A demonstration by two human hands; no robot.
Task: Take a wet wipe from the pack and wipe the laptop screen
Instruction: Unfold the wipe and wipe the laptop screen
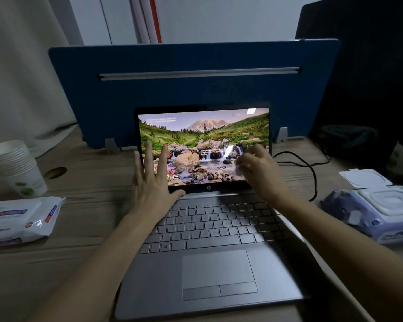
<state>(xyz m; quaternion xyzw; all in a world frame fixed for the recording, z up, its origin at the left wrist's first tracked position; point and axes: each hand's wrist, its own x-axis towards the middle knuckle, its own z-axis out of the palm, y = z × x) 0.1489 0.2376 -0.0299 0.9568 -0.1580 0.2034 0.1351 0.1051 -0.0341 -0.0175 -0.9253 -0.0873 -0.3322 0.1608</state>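
Pressing a white wet wipe (239, 169) against the lower right of the laptop screen (204, 147), the right hand (258, 169) is blurred, so its fingers cannot be told apart; its grip is closed on the wipe, most of which is hidden under the palm. The left hand (153, 182) lies flat and spread against the screen's lower left edge, fingers pointing up, thumb along the bottom bezel, holding nothing. It covers that corner of the lit mountain-and-stream picture.

The laptop (214, 263) stands open in the middle of the wooden surface (86, 182), its near left corner cut off by the left forearm and its right edge partly hidden by the right forearm. To the right lies the purple wipe pack (379, 212) with its white lid flipped open; its far side runs out of view. Another wipe pack (19, 219), white with red and blue print, lies at the left edge, also cut off, its lettering too small to read. A stack of paper cups (16, 168) stands behind it. A black cable (312, 168) runs behind the laptop's right side. A blue divider panel (191, 89) rises behind the screen; the area to its right is too dark to make out.
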